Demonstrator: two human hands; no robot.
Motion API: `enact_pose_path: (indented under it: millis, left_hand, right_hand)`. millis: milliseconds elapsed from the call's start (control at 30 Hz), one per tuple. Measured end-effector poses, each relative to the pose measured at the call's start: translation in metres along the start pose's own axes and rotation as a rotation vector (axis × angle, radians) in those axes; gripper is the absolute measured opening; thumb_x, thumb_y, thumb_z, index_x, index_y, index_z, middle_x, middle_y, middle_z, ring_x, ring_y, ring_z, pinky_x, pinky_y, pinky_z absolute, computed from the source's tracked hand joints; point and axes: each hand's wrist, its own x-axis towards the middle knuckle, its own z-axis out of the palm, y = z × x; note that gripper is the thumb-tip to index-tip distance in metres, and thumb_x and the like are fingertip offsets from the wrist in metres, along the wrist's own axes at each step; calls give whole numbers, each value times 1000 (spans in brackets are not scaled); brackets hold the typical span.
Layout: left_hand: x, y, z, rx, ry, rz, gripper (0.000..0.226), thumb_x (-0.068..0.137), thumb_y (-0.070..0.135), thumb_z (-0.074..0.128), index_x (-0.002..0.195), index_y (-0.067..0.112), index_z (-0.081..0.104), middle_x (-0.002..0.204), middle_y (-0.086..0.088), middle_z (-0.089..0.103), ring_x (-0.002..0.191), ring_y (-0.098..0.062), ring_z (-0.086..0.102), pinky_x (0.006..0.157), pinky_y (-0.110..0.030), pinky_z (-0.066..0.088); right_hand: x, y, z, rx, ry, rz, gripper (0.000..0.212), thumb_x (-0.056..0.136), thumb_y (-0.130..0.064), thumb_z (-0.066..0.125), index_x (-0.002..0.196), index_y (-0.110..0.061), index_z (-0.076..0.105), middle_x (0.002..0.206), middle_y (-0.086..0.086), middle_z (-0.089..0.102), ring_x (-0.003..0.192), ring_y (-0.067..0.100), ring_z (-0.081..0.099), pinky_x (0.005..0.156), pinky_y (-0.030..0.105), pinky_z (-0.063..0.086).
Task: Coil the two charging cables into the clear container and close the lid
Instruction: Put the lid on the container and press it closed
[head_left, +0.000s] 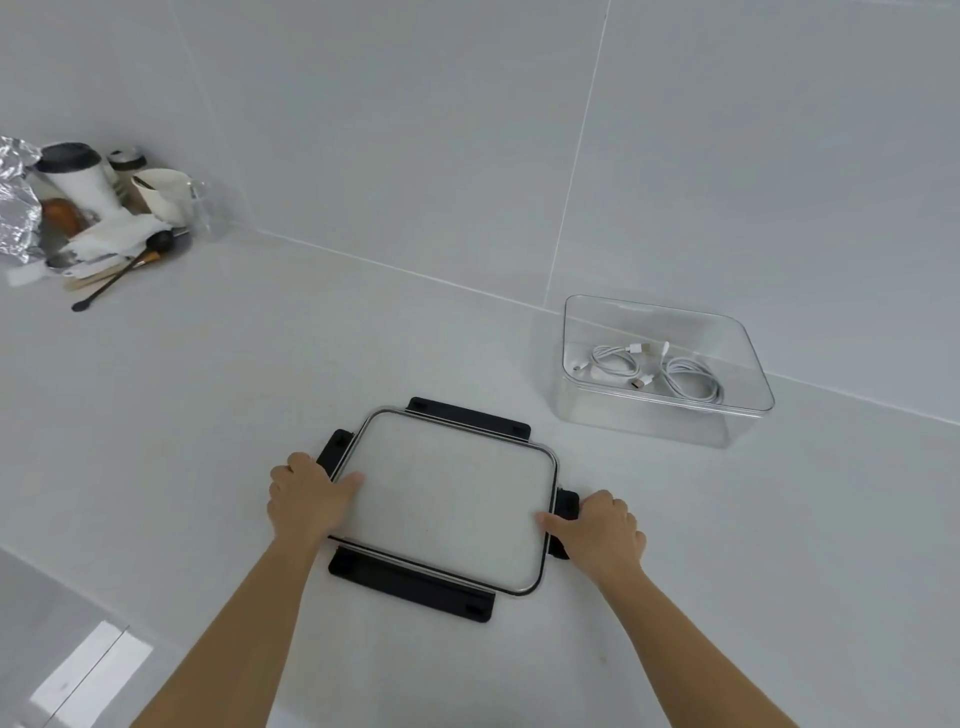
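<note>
My left hand (306, 499) and right hand (602, 530) grip the rigid-looking, probably light lid (447, 499) by its short ends, thumbs on top.

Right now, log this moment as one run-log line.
stage: closing | left hand: grips lid, left edge | right hand: grips right edge | charging cables: coiled in clear container | lid: not yet on

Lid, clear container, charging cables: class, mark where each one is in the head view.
lid (447, 499), head view, centre of its frosted panel.
clear container (649, 422), head view, its near front wall.
charging cables (696, 384), head view, the right-hand coil.
</note>
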Motion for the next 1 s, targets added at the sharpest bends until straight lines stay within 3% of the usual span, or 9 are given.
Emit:
enact_pose_path:
  millis: [133, 267, 367, 500, 600, 667, 733, 800, 1000]
  left_hand:
    - [13, 4, -2, -80, -48, -4, 36, 85, 29, 60, 110, 5, 50, 106, -13, 58, 103, -34, 55, 88, -40, 39]
    - [23, 2, 2, -150, -76, 62, 19, 91, 22, 49, 93, 4, 55, 91, -13, 57, 82, -32, 54, 71, -36, 41]
    - [30, -2, 1, -213, -73, 79, 25, 94, 17, 44, 72, 4, 48, 79, -16, 51, 67, -27, 44, 59, -32, 33]
    - [31, 4, -9, -302, -148, 67, 35, 94, 10, 42, 59, 9, 39, 60, -7, 39, 55, -20, 33, 51, -31, 23]
    - [33, 6, -16, -368, -214, 53, 30, 93, 10, 46, 64, 10, 41, 61, -5, 37, 55, -19, 30, 52, -30, 22]
    - [35, 4, -22, -387, -236, 71, 26, 91, 12, 53, 66, 7, 47, 65, -7, 42, 59, -20, 35, 54, -30, 26]
    - [35, 4, -28, -408, -265, 83, 17, 88, 12, 59, 76, 1, 58, 76, -12, 54, 70, -24, 46, 64, -30, 34]
    - [32, 6, -35, -418, -308, 109, 12, 87, 11, 62, 87, -1, 63, 84, -13, 60, 76, -25, 51, 70, -30, 36]
    - [19, 24, -66, -480, -428, 209, 14, 83, 3, 64, 95, 9, 68, 75, -6, 64, 63, -19, 39, 57, -26, 26]
  right_hand:
    - [2, -6, -4, 52, -64, 20, 38, 74, -42, 66, 66, -18, 38, 82, -1, 54, 86, 24, 53, 77, 31, 37]
    - [3, -8, -2, 173, -109, 21, 29, 76, -16, 57, 59, -15, 33, 58, -2, 42, 53, 18, 40, 49, 26, 29]
    - [5, -3, -5, 318, -82, 27, 34, 77, -6, 52, 56, -15, 27, 54, 1, 34, 49, 19, 31, 46, 25, 25]
    - [9, 6, -12, 487, -80, 53, 32, 78, 5, 51, 58, -13, 33, 61, 8, 40, 59, 23, 38, 51, 28, 33]
    - [5, 10, -13, 552, -79, 57, 11, 81, 2, 52, 83, -8, 51, 84, 11, 55, 75, 29, 54, 60, 29, 43]
    - [3, 11, -19, 603, -82, 38, 16, 81, 3, 54, 95, -3, 57, 94, 14, 60, 89, 34, 61, 71, 39, 53]
    - [0, 10, -31, 640, -85, -11, 14, 81, 8, 54, 91, 3, 62, 86, 20, 63, 81, 36, 63, 69, 41, 56]
    - [-5, 7, -46, 668, -89, -59, 13, 82, 10, 53, 88, 5, 63, 78, 18, 61, 66, 29, 58, 52, 30, 48]
    - [-18, 3, -96, 747, -21, -205, 10, 83, 8, 57, 87, -1, 59, 66, 6, 55, 56, 16, 47, 52, 22, 32]
